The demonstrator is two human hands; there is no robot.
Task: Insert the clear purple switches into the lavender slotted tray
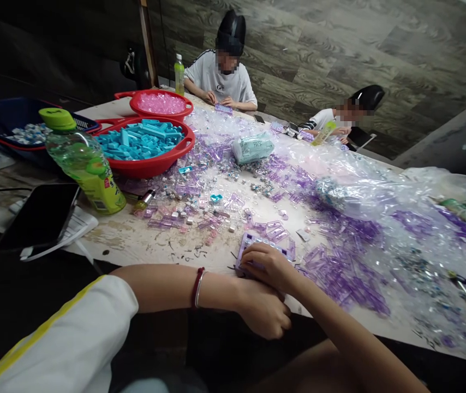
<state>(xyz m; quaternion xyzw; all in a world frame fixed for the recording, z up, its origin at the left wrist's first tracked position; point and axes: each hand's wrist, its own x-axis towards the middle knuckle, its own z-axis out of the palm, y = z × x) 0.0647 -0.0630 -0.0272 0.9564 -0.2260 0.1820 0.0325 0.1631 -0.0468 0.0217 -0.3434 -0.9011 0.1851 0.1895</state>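
At the table's front edge lies a light purple rectangular plastic case (pixel 249 244) with small square openings and pale parts inside. My right hand (pixel 269 265) reaches across from the right, its bent fingers closed over the near side of this case. Just below, my left hand (pixel 263 308) is curled at the table edge with knuckles outward; what its fingers hold, if anything, is hidden. Clear purple plastic pieces (pixel 276 230) lie right behind the case. More purple pieces (pixel 339 273) are heaped to the right of my right hand.
Red basins hold blue parts (pixel 143 139) and pink parts (pixel 161 102). A green-capped bottle (pixel 89 164) and a phone (pixel 40 215) stand at left. A tissue pack (pixel 253 147) lies mid-table. Two co-workers (pixel 220 82) sit opposite, handling purple pieces. Clear plastic bags (pixel 364 169) spread right.
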